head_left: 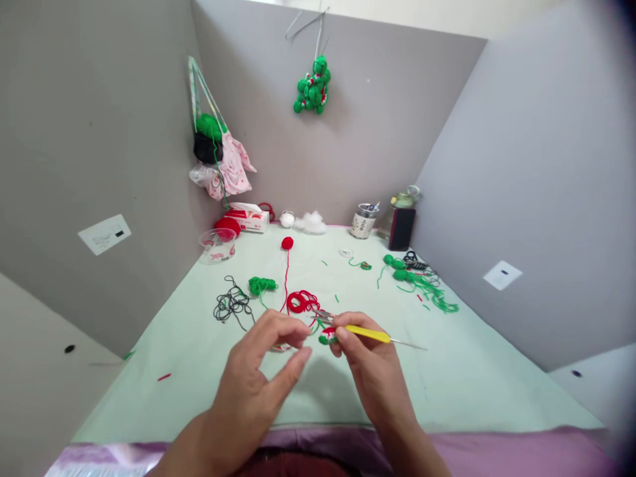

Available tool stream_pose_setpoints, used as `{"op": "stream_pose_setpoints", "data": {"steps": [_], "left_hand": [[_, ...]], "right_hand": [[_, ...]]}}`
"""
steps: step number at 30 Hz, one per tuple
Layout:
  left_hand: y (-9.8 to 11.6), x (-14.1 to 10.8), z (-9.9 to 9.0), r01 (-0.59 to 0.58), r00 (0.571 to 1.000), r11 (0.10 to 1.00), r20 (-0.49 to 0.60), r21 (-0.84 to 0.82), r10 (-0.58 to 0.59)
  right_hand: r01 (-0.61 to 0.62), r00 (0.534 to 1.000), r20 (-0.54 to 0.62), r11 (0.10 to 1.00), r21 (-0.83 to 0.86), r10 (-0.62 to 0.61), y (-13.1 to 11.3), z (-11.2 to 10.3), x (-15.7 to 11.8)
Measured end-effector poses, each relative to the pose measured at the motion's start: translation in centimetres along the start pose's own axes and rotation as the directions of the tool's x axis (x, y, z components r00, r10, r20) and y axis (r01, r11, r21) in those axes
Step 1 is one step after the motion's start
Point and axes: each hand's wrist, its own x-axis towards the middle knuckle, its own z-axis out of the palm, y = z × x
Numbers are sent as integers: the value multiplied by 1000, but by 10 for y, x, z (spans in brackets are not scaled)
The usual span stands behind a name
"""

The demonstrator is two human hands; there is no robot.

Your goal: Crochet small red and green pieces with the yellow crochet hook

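green-red crochet [327, 336] partly hidden by right fingers [351, 344]

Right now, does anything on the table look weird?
Yes: the black yarn lies in a loose tangle, not wound up like the green bundle beside it, and a red scrap lies alone left of the left hand.

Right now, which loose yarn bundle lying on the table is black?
The tangle of thin strands just left of the green skein; its near-black colour sets it apart from that skein and the red coil.
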Motion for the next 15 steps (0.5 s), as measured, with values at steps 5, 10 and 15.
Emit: {"op": "stream_pose_setpoints", "data": {"steps": [5, 10, 15], "left_hand": [[0, 3, 21, -47, 999, 997, 23, -55, 48], [-6, 5, 20, -9, 1000, 997, -10, -70, 8], [-1, 7, 17, 76, 997, 991, -12, -112, -78]], "right_hand": [[137, 990, 63, 980, -147, -129, -2, 11, -4], [139, 987, 100, 975, -175, -123, -8, 14, -3], [128, 988, 112, 962, -239, -103, -11, 15, -5]]}}
